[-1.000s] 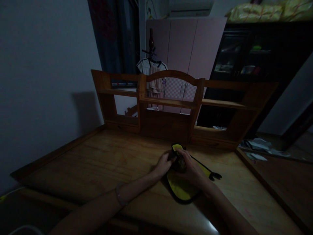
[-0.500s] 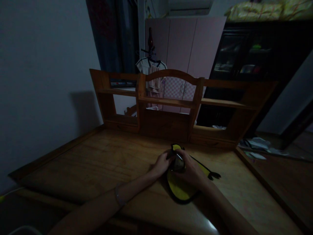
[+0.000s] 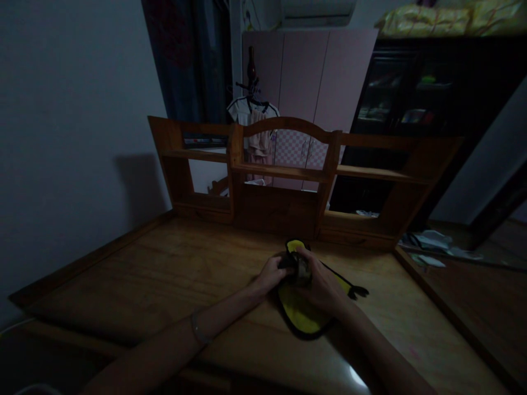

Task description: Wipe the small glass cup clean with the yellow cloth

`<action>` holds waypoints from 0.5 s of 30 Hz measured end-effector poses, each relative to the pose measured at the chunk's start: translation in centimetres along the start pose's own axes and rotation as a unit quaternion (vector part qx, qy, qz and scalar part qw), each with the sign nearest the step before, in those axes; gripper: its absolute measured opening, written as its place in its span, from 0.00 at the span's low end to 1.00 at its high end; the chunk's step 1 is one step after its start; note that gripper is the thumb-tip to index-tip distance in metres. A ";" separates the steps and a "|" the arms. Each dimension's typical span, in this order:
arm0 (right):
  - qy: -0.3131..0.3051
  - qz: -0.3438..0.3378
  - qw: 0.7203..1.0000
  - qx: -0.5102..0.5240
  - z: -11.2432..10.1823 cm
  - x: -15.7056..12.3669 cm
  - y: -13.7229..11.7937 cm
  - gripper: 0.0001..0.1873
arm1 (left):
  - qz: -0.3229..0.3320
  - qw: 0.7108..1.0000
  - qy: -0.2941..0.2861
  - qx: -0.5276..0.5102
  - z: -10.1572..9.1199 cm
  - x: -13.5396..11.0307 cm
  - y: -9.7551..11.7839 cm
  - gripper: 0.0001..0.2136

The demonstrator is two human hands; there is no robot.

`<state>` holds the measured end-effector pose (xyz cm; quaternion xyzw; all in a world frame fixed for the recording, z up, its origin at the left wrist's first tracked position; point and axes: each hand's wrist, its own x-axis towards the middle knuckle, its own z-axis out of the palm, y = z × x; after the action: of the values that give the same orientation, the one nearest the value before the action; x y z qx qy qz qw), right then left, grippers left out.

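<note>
On the desk lies a yellow cloth (image 3: 302, 315) with a black edge; a dark loop or tail (image 3: 358, 291) sticks out at its right. Above the cloth, both hands meet at a small dark, glossy, rounded object (image 3: 303, 271), too dim to name. My right hand (image 3: 325, 285) is closed around its right side, thumb towards the top. My left hand (image 3: 272, 274) is closed at the left side, its fingertips pressed against the dark part and partly hidden. A top corner of the cloth shows just beyond the fingers.
A wooden desk (image 3: 164, 274) spreads beneath my arms. At its back stands a low wooden shelf unit (image 3: 284, 174) with open compartments. A wall (image 3: 82, 164) borders the left. Papers (image 3: 432, 241) lie beyond the right edge. Pink wardrobe doors (image 3: 304, 77) are farther back.
The glossy object has turned slightly in my hands, and its bright reflection has faded. My left fingers have shifted a little over it. The view has moved slightly.
</note>
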<state>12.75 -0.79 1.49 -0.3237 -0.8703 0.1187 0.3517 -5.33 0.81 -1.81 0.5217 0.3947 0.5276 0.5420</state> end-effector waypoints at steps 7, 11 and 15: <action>-0.014 0.023 0.998 0.049 0.1 0.0 0.9 0.47 | -0.009 0.998 0.052 0.025 -0.1 0.2 -1.0 0.13; -0.042 0.022 0.997 0.060 -0.6 0.0 0.6 0.48 | -0.001 0.997 0.069 0.035 0.0 0.1 -1.0 0.12; -0.050 0.031 0.996 0.066 -0.7 0.1 0.6 0.46 | 0.008 0.997 0.067 0.034 0.1 -0.1 -0.3 0.10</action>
<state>13.48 -0.29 1.82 -0.3199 -0.8667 0.2028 0.3246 -5.20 0.68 -2.09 0.5063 0.4439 0.5519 0.4920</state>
